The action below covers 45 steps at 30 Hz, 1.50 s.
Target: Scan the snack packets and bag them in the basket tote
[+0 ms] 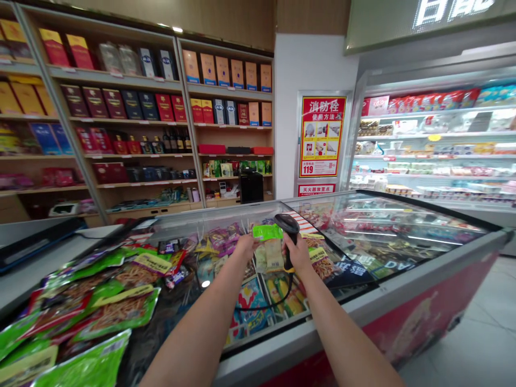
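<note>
My left hand [245, 245] grips the left end of a small bright green snack packet [266, 232], held above the glass of a chest freezer. Wrapped round the handle of a black barcode scanner [287, 223] is my right hand [297, 250]. The scanner's head is just right of the packet, and its black cable [278, 303] loops down over the freezer. Below the hands, pale wrapped goods and corn packs [288, 293] show through the glass. To the left lies a spread of green and red snack bags [129, 312].
The chest freezer's grey rim [363, 306] runs along my front. Purple snack packs [223, 239] lie on the far left part. Shelves of boxed bottles [124, 105] line the back wall. A red fire hydrant poster [321, 137] hangs beside a lit refrigerated display [435, 156].
</note>
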Each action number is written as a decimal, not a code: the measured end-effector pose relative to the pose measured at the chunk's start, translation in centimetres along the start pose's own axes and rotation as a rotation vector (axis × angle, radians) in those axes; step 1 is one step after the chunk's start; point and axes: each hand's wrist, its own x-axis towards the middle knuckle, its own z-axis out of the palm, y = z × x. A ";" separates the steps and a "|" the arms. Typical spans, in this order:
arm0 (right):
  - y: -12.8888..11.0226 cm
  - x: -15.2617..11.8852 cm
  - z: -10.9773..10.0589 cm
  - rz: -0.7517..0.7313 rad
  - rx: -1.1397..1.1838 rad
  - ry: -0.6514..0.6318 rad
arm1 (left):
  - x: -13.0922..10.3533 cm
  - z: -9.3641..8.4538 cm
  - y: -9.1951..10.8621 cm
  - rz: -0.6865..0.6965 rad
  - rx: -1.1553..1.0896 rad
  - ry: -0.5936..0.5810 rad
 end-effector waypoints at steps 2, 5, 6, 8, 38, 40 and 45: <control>-0.1 -0.1 0.2 0.022 0.080 -0.080 | -0.8 -0.6 0.5 -0.032 -0.054 -0.058; -0.1 -0.3 0.4 0.118 0.134 -0.260 | -1.8 -1.4 0.7 0.056 -0.179 -0.103; 0.0 -0.4 0.5 0.157 0.134 -0.308 | -1.9 -1.5 0.7 0.096 -0.222 -0.094; 0.1 -0.4 0.5 0.218 0.121 -0.358 | -2.0 -1.8 0.4 0.150 -0.288 -0.063; 0.0 -0.7 0.9 0.390 0.061 -0.437 | -2.1 -2.0 0.6 0.102 -0.421 -0.035; -0.4 -0.8 1.4 0.398 0.058 -0.437 | -2.4 -2.6 1.4 0.049 -0.404 -0.017; -2.5 -1.4 4.7 0.347 0.076 -0.564 | -3.8 -6.7 5.5 0.087 -0.348 0.033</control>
